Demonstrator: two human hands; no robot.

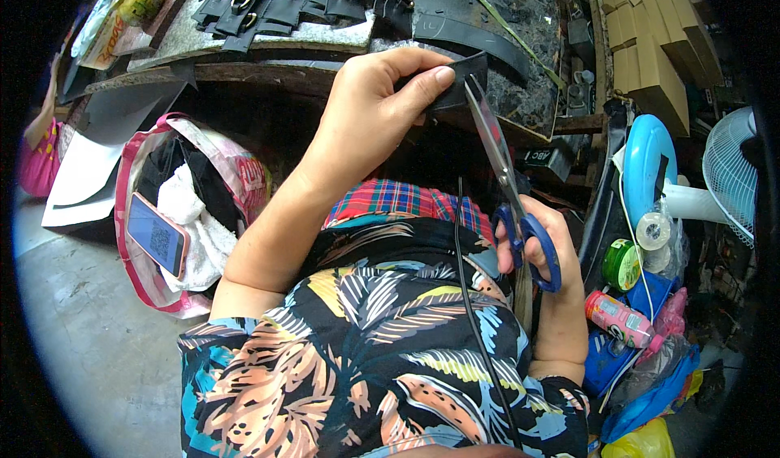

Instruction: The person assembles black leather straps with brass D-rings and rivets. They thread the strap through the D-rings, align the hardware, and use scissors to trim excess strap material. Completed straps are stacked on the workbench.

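Note:
My left hand (370,108) pinches a small black leather-like piece (474,69) between thumb and fingers, in front of the workbench edge. In my right hand (552,230) is a pair of scissors (494,137), fingers through its blue handles. Its blades point up and away from me, with their tips at the edge of the black piece; they look nearly together. Whether the blades have cut into the piece, I cannot tell. Several black straps with metal rings (268,7) lie on the bench beyond my left hand.
A curved black strip (475,39) and a yellow-green band (512,31) lie on the dark benchtop. At left, a bag (134,161) holds a phone (158,234) and white cloth. Cardboard (642,35), a fan (727,177) and a pink bottle (619,318) crowd the right. A black cord (479,328) crosses my shirt.

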